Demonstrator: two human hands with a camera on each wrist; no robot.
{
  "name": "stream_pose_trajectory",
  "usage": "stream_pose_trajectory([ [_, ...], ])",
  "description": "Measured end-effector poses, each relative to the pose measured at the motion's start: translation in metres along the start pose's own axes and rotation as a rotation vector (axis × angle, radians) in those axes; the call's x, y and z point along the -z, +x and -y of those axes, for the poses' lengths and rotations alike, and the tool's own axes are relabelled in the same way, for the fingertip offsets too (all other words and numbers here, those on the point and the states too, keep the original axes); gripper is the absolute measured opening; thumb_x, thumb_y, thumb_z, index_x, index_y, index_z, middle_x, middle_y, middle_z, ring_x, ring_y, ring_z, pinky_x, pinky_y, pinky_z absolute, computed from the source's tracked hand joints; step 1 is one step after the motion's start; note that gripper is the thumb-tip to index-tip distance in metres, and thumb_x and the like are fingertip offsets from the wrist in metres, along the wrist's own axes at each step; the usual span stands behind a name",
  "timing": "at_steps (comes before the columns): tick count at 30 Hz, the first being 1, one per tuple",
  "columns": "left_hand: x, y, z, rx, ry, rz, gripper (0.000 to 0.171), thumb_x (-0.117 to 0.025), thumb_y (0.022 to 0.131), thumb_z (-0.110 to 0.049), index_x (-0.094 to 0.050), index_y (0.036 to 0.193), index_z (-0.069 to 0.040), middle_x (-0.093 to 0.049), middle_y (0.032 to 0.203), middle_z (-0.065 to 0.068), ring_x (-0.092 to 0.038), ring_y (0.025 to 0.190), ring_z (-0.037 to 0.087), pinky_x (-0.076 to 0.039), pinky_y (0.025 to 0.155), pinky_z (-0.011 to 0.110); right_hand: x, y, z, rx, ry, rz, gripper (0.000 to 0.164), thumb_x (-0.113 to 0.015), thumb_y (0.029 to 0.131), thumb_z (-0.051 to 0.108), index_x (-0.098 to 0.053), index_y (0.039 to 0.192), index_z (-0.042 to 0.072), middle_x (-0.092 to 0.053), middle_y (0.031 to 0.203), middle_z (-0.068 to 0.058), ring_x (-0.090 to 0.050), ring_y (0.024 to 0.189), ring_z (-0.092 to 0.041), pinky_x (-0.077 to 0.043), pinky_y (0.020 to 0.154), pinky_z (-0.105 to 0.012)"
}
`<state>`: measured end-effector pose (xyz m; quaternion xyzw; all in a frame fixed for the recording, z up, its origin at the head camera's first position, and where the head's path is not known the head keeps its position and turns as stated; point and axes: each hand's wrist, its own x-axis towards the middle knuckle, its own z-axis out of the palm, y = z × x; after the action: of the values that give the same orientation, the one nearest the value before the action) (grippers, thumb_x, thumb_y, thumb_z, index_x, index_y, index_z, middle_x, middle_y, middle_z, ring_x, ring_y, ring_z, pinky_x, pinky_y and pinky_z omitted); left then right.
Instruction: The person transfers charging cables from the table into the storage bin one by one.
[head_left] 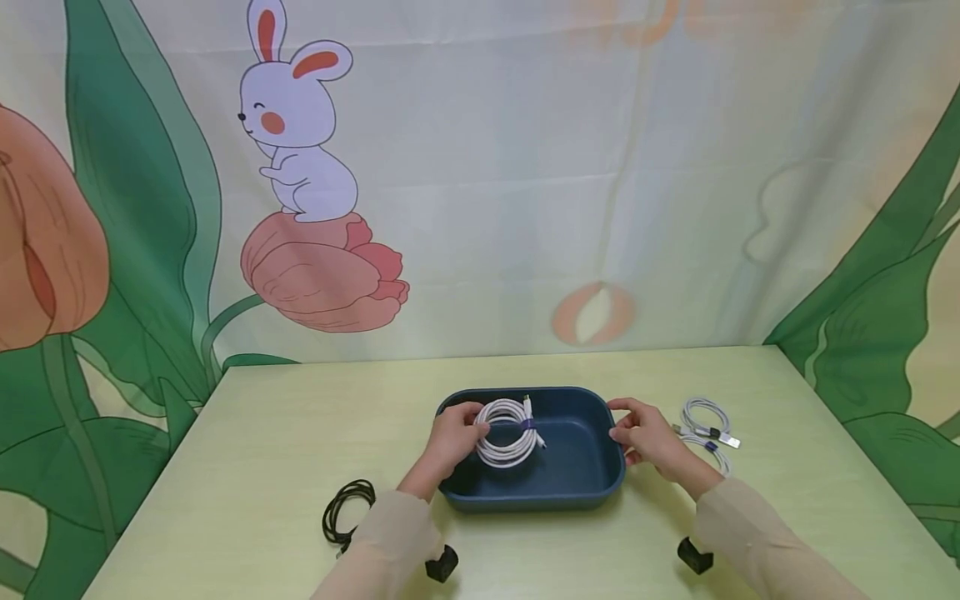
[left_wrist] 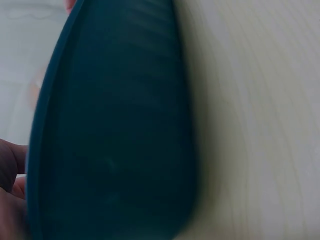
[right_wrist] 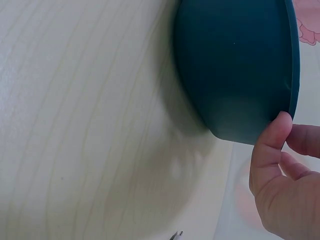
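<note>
A dark blue rectangular bin [head_left: 581,450] with rounded corners stands on the table. Inside its left half, a white cable [head_left: 495,454], coiled and bound with a purple tie, is pinched by my left hand [head_left: 452,437]. In the left wrist view the bin's wall hides most of that hand, and the cable is out of sight. My right hand [head_left: 651,435] holds the bin's right rim, thumb and fingers on either side of it. The right wrist view shows the thumb [right_wrist: 274,140] against the bin's outer wall.
To the right of the bin lie two more coiled white cables [head_left: 705,411], one partly over the other. A coiled black cable [head_left: 333,512] lies by the left forearm. Behind the table [head_left: 285,417] hangs a printed cloth [head_left: 480,208] with a rabbit and flowers.
</note>
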<state>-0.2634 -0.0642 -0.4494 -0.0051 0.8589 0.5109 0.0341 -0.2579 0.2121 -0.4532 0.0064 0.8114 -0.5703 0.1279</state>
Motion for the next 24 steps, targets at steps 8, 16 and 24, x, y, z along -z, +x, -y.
stream_pose_trajectory([
  [8, -0.0033, -0.001, 0.0024, -0.008, 0.056, -0.018, 0.027, -0.06, 0.079, -0.006, -0.061, 0.105, 0.001, -0.056, 0.078, 0.008, -0.05, 0.07, 0.015, -0.043, 0.056, 0.021, -0.001, -0.0009, 0.0005, -0.001, -0.001, -0.002, 0.046, -0.049, 0.084, -0.003, -0.037, 0.128, 0.0, -0.047, 0.075, -0.006, -0.047, 0.05, -0.014, -0.044, 0.044, -0.026],
  [16, -0.0068, 0.0022, 0.0066, 0.017, 0.039, -0.015, 0.028, -0.06, 0.08, -0.007, -0.06, 0.106, 0.001, -0.058, 0.082, 0.01, -0.051, 0.07, 0.015, -0.045, 0.057, 0.022, -0.0009, -0.0015, 0.0022, 0.005, -0.004, -0.001, 0.046, -0.049, 0.084, -0.003, -0.037, 0.128, 0.0, -0.047, 0.074, -0.005, -0.046, 0.051, -0.014, -0.044, 0.044, -0.026],
  [24, -0.01, 0.0033, 0.0083, 0.019, 0.035, -0.011, 0.027, -0.059, 0.08, -0.006, -0.06, 0.106, 0.002, -0.058, 0.084, 0.011, -0.051, 0.074, 0.017, -0.046, 0.06, 0.023, -0.0003, -0.0007, 0.0, 0.012, -0.007, -0.001, 0.046, -0.049, 0.084, -0.003, -0.037, 0.128, 0.0, -0.046, 0.075, -0.006, -0.046, 0.051, -0.014, -0.044, 0.044, -0.026],
])
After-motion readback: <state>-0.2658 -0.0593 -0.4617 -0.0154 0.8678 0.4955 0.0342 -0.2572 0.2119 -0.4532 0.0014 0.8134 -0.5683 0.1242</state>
